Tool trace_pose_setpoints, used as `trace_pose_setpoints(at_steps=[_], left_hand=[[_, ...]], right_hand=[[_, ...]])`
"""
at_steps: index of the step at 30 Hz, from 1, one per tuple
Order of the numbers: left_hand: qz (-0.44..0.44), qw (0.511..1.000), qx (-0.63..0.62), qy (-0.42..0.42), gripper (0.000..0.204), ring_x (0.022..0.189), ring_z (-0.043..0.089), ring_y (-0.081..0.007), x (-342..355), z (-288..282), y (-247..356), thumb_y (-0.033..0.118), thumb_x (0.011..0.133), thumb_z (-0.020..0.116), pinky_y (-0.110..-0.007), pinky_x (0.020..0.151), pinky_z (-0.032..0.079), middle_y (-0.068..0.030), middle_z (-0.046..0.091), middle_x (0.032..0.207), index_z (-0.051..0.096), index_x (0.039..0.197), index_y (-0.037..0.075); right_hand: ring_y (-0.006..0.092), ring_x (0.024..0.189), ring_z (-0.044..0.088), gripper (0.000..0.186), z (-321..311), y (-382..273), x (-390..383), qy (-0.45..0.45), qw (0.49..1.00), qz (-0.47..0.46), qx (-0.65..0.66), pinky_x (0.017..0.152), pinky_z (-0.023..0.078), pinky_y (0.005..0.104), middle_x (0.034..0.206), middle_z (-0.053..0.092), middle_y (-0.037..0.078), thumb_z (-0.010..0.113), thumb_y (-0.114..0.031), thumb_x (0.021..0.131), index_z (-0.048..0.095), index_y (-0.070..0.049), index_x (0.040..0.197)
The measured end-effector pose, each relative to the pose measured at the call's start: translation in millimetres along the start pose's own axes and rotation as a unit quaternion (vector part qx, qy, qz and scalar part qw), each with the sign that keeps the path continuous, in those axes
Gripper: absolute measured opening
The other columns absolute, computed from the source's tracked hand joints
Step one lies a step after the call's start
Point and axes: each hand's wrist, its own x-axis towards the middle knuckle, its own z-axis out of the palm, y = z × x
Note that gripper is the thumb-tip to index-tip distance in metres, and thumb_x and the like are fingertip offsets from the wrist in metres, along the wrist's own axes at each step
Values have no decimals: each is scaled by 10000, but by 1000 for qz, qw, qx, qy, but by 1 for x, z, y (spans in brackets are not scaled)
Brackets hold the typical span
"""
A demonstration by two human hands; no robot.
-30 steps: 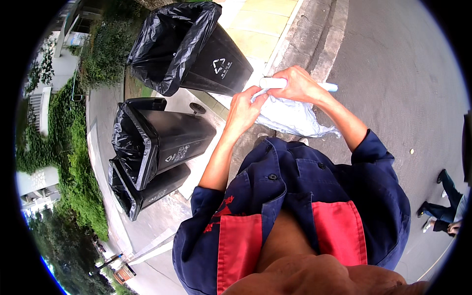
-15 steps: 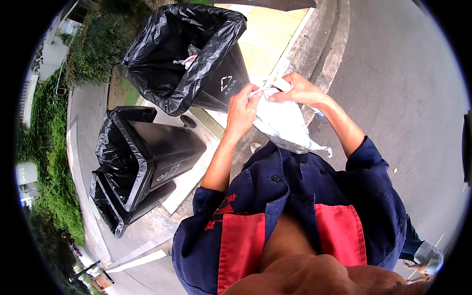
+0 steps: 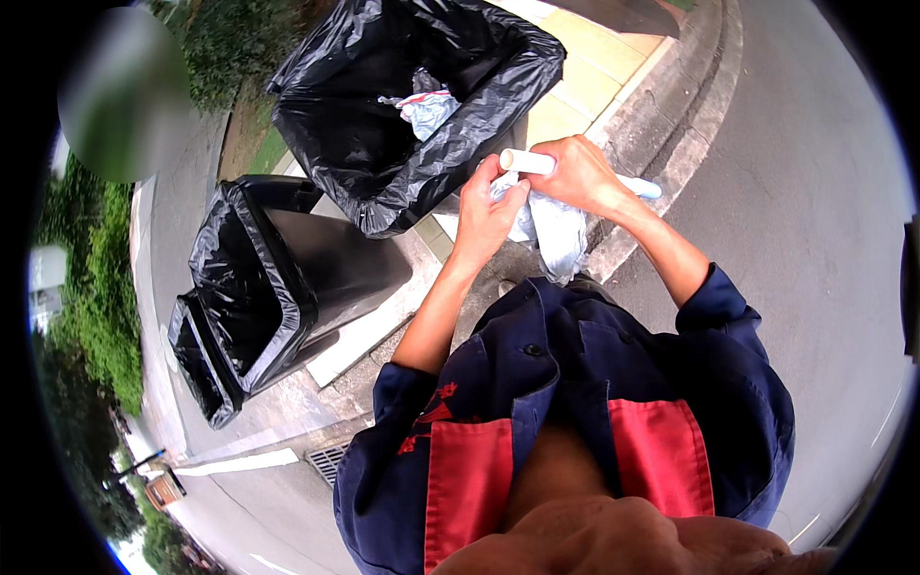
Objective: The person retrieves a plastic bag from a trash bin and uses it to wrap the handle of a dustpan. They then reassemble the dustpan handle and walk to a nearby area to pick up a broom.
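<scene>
My right hand (image 3: pixel 581 175) is closed round a white rod-like handle (image 3: pixel 525 161), whose round end points left. A pale blue end (image 3: pixel 640 187) shows past the wrist, seemingly part of the same tool. My left hand (image 3: pixel 487 211) pinches the gathered edge of a thin whitish plastic bag (image 3: pixel 561 235), its fingers close to the right ones. The bag hangs limp below both hands, and its contents cannot be made out. Just left of my hands stands a large bin with a black liner (image 3: pixel 335 144) folded over its rim. Inside lies a crumpled light plastic bag (image 3: pixel 431 113).
Two more black-lined bins, a middle one (image 3: pixel 355 259) and a smaller one (image 3: pixel 206 369), stand to the left. A stone kerb (image 3: pixel 661 125) runs beside the grey road (image 3: pixel 795 211) on the right. A drain grate (image 3: pixel 329 462) lies at the lower left.
The whitish bag, spread wide before, now hangs narrower and bunched. The white handle has swung more level. The large bin appears closer, and more of the crumpled bag inside it shows.
</scene>
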Motion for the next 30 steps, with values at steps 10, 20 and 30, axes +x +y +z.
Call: trace_pose_setpoints(at_steps=[10,20,30], left_hand=[[-19,969,-225,100,185,717,449,-43,58,28,23,-9,771,574,-201,655,366,13,499,790,425,848,69],[-22,945,-11,325,172,646,438,-31,84,1,27,39,787,631,-195,568,381,32,482,702,460,774,52],[-16,899,249,360,276,571,560,-194,76,11,18,219,794,659,-311,553,444,-121,555,630,473,854,24]], right_hand=[[356,658,606,110,-18,13,120,44,980,-194,2,574,470,406,677,613,177,621,-173,709,657,-81,756],[111,841,563,499,-43,42,151,-378,783,-52,492,728,443,253,909,607,51,737,-206,700,563,35,1101],[87,662,540,195,-16,39,141,-392,759,-54,517,569,419,235,754,589,22,631,-70,671,614,-7,855]])
